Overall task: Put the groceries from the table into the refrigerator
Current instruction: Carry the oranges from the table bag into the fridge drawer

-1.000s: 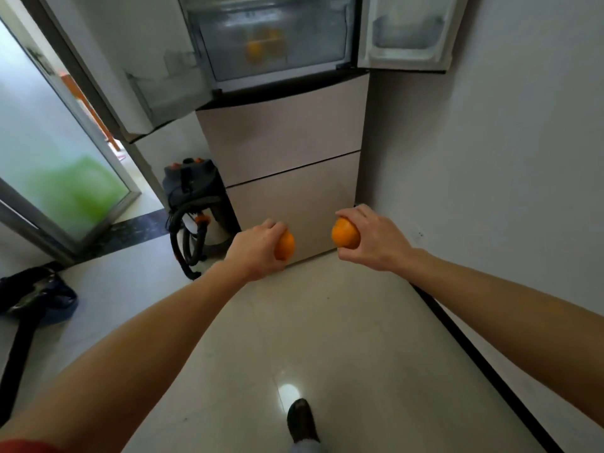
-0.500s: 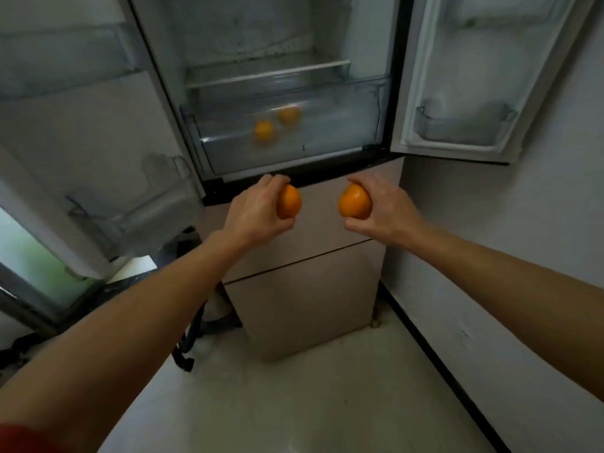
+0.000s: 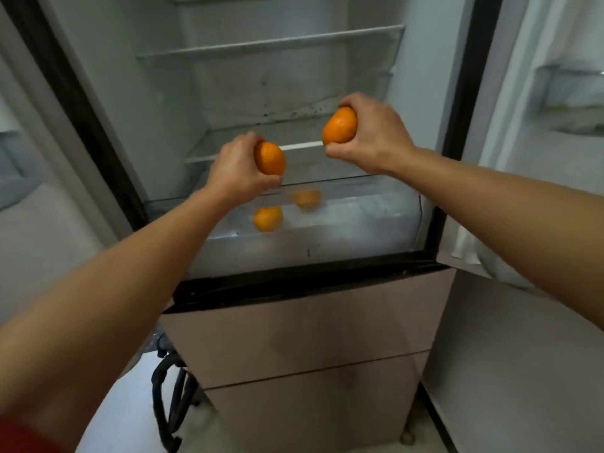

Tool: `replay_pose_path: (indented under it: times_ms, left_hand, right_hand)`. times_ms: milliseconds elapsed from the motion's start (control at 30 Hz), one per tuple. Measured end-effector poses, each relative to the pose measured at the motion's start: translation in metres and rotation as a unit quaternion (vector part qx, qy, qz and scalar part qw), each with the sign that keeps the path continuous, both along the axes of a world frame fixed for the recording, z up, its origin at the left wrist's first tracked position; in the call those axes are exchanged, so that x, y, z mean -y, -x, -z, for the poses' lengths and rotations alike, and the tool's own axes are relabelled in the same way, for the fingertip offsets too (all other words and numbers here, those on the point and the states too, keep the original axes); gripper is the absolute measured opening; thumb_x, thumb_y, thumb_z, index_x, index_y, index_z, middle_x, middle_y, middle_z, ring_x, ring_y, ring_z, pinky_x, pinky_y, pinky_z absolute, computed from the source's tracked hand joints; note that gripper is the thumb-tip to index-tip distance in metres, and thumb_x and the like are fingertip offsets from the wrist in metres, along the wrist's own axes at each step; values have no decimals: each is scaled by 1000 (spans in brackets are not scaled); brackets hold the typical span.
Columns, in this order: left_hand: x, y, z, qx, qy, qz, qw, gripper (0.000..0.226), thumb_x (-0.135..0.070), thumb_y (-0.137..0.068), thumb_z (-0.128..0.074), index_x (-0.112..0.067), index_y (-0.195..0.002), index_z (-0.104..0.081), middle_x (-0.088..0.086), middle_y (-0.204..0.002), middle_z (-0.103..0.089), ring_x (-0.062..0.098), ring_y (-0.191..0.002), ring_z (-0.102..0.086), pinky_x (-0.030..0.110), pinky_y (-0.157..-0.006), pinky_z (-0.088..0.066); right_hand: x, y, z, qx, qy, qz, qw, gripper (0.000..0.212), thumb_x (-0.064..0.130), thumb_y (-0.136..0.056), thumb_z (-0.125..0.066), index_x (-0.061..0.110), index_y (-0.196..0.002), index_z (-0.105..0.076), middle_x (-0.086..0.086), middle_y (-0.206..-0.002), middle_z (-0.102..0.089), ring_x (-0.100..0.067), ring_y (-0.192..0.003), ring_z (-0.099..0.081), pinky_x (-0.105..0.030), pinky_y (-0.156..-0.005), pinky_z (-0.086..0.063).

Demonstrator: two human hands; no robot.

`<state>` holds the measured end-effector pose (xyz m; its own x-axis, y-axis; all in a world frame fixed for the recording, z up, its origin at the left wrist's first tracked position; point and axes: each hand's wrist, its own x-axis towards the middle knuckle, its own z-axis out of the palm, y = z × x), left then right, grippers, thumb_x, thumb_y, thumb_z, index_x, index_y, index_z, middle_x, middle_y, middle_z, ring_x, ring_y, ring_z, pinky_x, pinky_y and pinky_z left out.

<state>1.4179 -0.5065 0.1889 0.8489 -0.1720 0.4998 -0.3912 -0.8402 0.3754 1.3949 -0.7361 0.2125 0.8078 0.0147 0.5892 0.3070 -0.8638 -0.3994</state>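
Orange (image 3: 269, 157) in L hand (image 3: 235, 171), orange (image 3: 340, 125) in R hand (image 3: 372, 135), both hands near drawer (image 3: 359, 217)

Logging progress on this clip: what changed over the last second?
The person stepped up to the open refrigerator, and both hands rose to its lower shelf. Nothing was let go: the left hand still grips the left orange, the right hand the right orange. Two oranges remain in the clear drawer.
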Motion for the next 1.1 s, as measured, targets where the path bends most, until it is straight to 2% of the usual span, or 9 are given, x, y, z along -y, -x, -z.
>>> replay_pose_path:
  times_ms: [167,267,333,500,567,733,933,1033,1100]
  left_hand:
    - [10,-47,4,-80,-46,-24,995,64,-35,-62,-84,-17,-117,-57,8,-111,-61,25,-100,-57,41,-84,-51]
    - [23,-78,10,-150,-114,3,982,55,-36,-65,-82,-16,-111,-59,7,-109,-62,24,-96,-58,42,-84,-53]
    - [35,-97,14,-188,-181,24,965,50,-36,-71,-78,-14,-112,-60,7,-110,-62,25,-97,-58,37,-84,-51]
    - [53,-138,21,-293,-305,55,905,48,-33,-73,-76,-8,-111,-61,12,-104,-68,29,-91,-65,37,-77,-55]
    - [57,-151,25,-329,-340,61,879,49,-30,-71,-79,-4,-109,-61,16,-100,-69,29,-84,-67,35,-67,-56]
    - [65,-168,44,-379,-367,90,845,57,-30,-75,-79,-7,-119,-51,10,-104,-59,19,-69,-60,27,-52,-51]
    - [62,-169,43,-389,-338,101,851,56,-26,-78,-78,-5,-124,-54,4,-85,-61,17,-70,-62,29,-60,-54]
    - [55,-163,35,-352,-330,91,871,55,-32,-78,-78,-8,-122,-57,8,-94,-64,19,-75,-63,33,-72,-57]
    - [48,-155,26,-327,-303,80,892,54,-37,-77,-77,-10,-120,-58,10,-103,-65,23,-82,-65,38,-80,-57]
  right_hand:
    - [-3,-76,-2,-201,149,-29,968,60,45,-61,-79,16,-111,-65,-10,-106,-66,-29,-92,-63,-41,-80,-56]
    - [-6,-118,13,-299,222,-42,927,62,47,-57,-82,10,-104,-66,-11,-98,-67,-29,-80,-66,-37,-63,-58]
    - [-7,-141,23,-359,239,-42,901,66,45,-58,-83,6,-107,-62,-14,-102,-65,-31,-81,-67,-33,-53,-57]
    - [-17,-178,43,-463,273,-27,843,54,38,-56,-87,9,-93,-60,-15,-108,-63,-32,-88,-66,-34,-57,-58]
    - [-18,-187,52,-494,283,-23,822,48,38,-57,-87,12,-86,-59,-14,-108,-63,-30,-90,-66,-34,-61,-58]
    - [-15,-192,70,-560,302,-16,771,52,39,-63,-87,9,-99,-66,-12,-103,-69,-26,-85,-69,-33,-65,-58]
    - [-12,-187,67,-544,282,-32,790,67,37,-65,-86,8,-120,-60,-12,-111,-66,-26,-92,-66,-34,-68,-58]
    - [-9,-181,53,-522,243,-48,816,73,34,-76,-80,8,-136,-48,-14,-124,-59,-27,-98,-64,-38,-77,-57]
    - [-5,-174,43,-489,198,-63,847,64,33,-80,-77,7,-133,-50,-13,-115,-60,-25,-94,-66,-38,-75,-58]
